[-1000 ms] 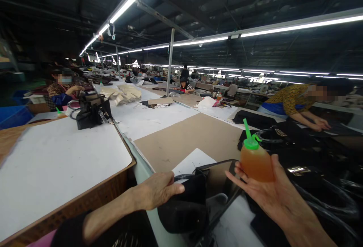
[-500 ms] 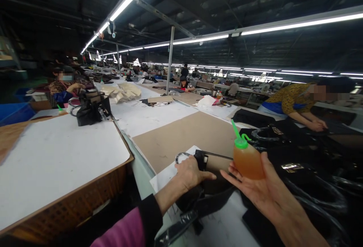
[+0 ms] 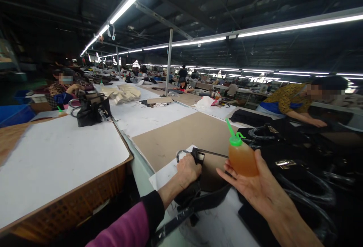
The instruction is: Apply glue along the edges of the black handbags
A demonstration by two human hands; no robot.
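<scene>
My right hand (image 3: 252,188) holds a clear squeeze bottle (image 3: 242,160) of amber liquid, its green cap and nozzle pointing up and to the left. The bottle rests against the palm and thumb, with some fingers stretched out to the left. My left hand (image 3: 187,171) is closed on the left edge of a black handbag (image 3: 195,201). The handbag lies on the table with its mouth open, and a brownish lining (image 3: 212,171) shows inside. A plastic-wrapped strap (image 3: 172,224) hangs at its near side. My left fingertips are hidden behind the hand.
Black bags with wrapped handles (image 3: 306,186) crowd the right side, where a co-worker in a yellow patterned top (image 3: 286,97) bends over dark pieces. Tan board (image 3: 181,133) covers the table ahead. Left, across a gap, another black bag (image 3: 89,112) stands on a white-topped table (image 3: 68,156).
My left hand's thumb and fingers have closed in on the handbag's edge. The bottle in my right hand has shifted slightly left. The co-worker's hands at right have moved a little.
</scene>
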